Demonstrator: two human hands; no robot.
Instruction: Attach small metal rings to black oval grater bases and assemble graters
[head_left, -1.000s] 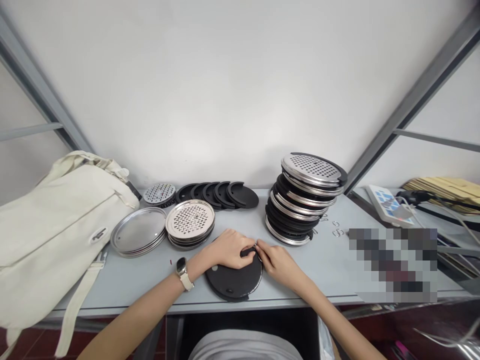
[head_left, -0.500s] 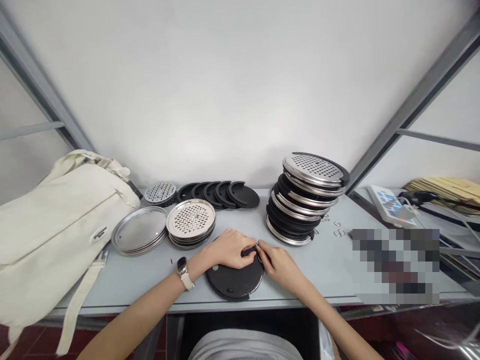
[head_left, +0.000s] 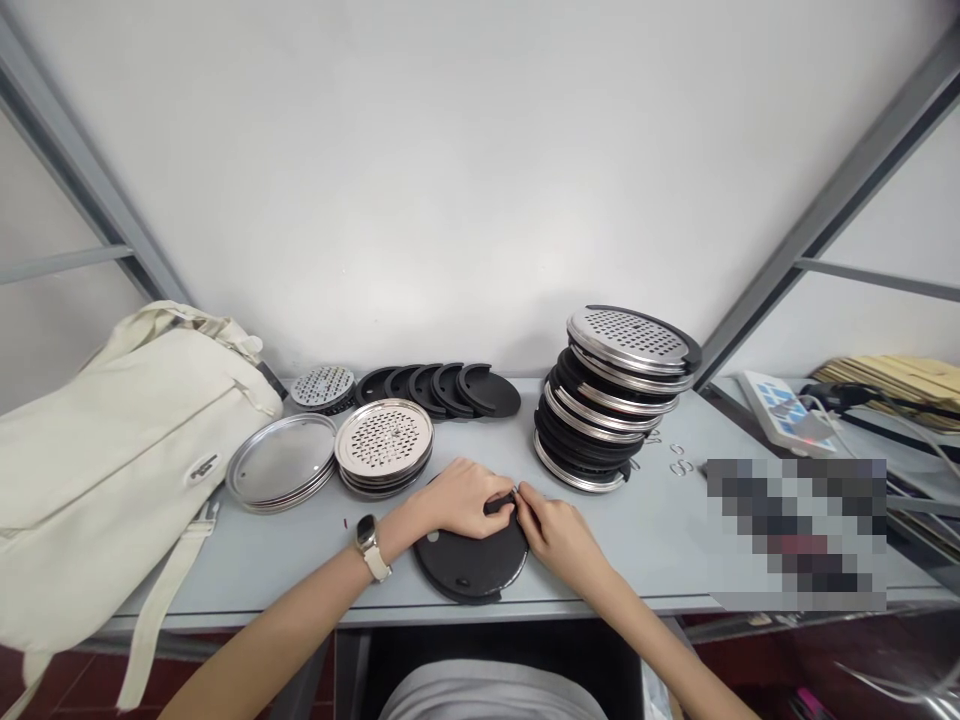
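A round black disc [head_left: 469, 570] lies flat near the table's front edge, with a light round spot and a small hole in its face. My left hand [head_left: 466, 500], watch on its wrist, rests over the disc's far part, its fingers curled around a black piece [head_left: 499, 503] at the rim. Thumb and fingertips of my right hand [head_left: 553, 522] pinch at the disc's right edge, touching the left fingertips. Whatever sits in that pinch is too small to make out.
Behind my hands are perforated metal grater plates [head_left: 386, 440], plain metal plates [head_left: 281, 460] and black crescent-rimmed discs [head_left: 487, 390]. A tall leaning stack [head_left: 619, 400] stands right, near small metal rings [head_left: 681, 467]. A cream backpack [head_left: 127, 440] fills the left; a power strip [head_left: 787, 410] lies right.
Both hands hold nearly the same pose at the disc's edge. The whole view has shifted very slightly; no object has visibly moved on the table.
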